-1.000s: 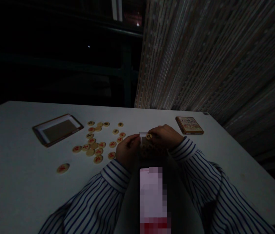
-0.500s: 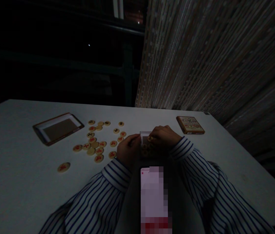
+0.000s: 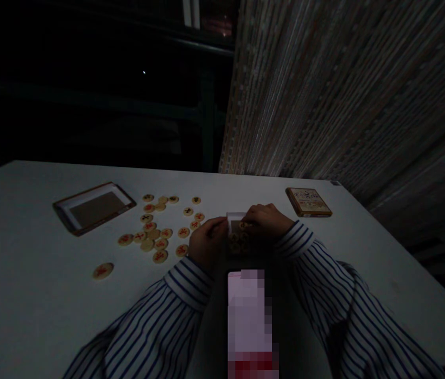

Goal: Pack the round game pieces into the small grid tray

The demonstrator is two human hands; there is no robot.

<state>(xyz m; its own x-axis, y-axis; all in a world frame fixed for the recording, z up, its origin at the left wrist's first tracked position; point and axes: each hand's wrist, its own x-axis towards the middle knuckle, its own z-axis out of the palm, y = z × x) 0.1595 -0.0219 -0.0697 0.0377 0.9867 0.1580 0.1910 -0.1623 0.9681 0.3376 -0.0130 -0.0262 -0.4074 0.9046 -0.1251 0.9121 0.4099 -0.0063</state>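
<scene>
A small open box (image 3: 236,215) lies in front of me with several round Chinese chess pieces (image 3: 235,239) in its near part. My left hand (image 3: 206,242) is closed on the box's left edge. Inside the box, my right hand (image 3: 268,221) pinches a single Chinese chess piece (image 3: 243,225) by its fingertips, close to the other pieces. The right side of the box is hidden behind that hand. Left of my left hand, many loose pieces (image 3: 160,256) with red or black characters are scattered, some face down.
A shallow open box part (image 3: 75,230) lies at the left of the white table (image 3: 40,316). A closed printed box (image 3: 309,202) lies at the right. Close to me is a lit phone (image 3: 246,316). A striped curtain (image 3: 285,105) hangs beyond the table's far right edge.
Almost nothing has moved. My right hand and the piece in it stay in nearly the same spot over the box, and the left hand keeps its place.
</scene>
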